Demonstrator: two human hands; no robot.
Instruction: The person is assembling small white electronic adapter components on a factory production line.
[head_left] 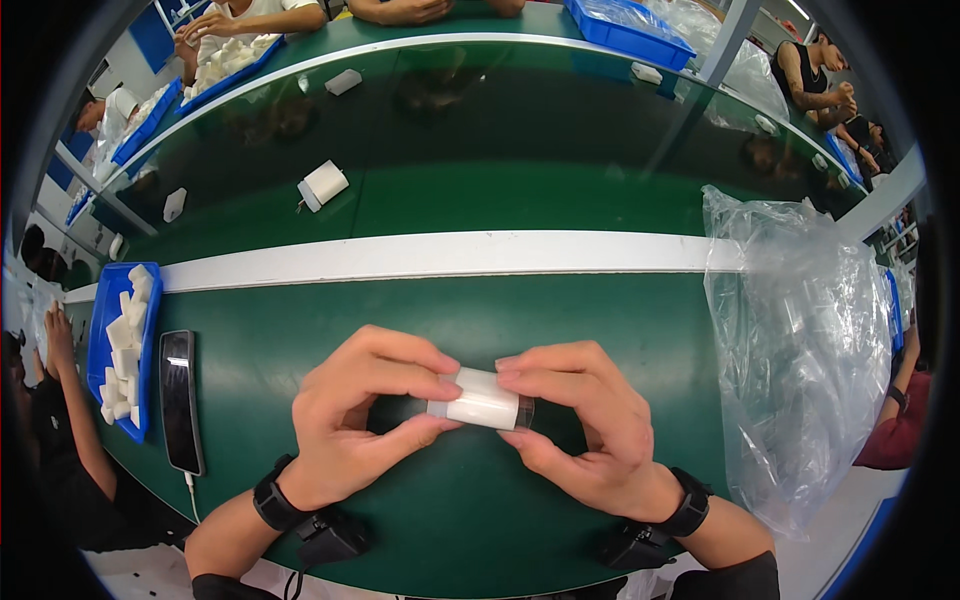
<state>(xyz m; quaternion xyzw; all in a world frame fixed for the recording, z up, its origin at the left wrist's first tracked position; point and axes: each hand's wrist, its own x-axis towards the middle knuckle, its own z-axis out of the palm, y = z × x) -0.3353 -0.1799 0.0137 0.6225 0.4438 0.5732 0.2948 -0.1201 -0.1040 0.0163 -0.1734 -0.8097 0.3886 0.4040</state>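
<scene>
Above the near part of the green table, both my hands hold a white power adapter [483,398] lying crosswise, its left end greyish and a clear plastic film standing out past its right end. My left hand [365,410] pinches the left end between thumb and fingers. At the other end, the thumb and fingers of my right hand [590,425] grip it from above and below. Fingertips cover parts of its edges. Whether prongs are on the greyish end cannot be seen.
A blue tray [148,400] of white blocks and a cabled phone [181,400] lie at left. A clear plastic bag [790,350] hangs over the right side. Beyond a white rail [430,256], a similar adapter [323,187] lies on a dark green belt [480,195]. Other people sit around.
</scene>
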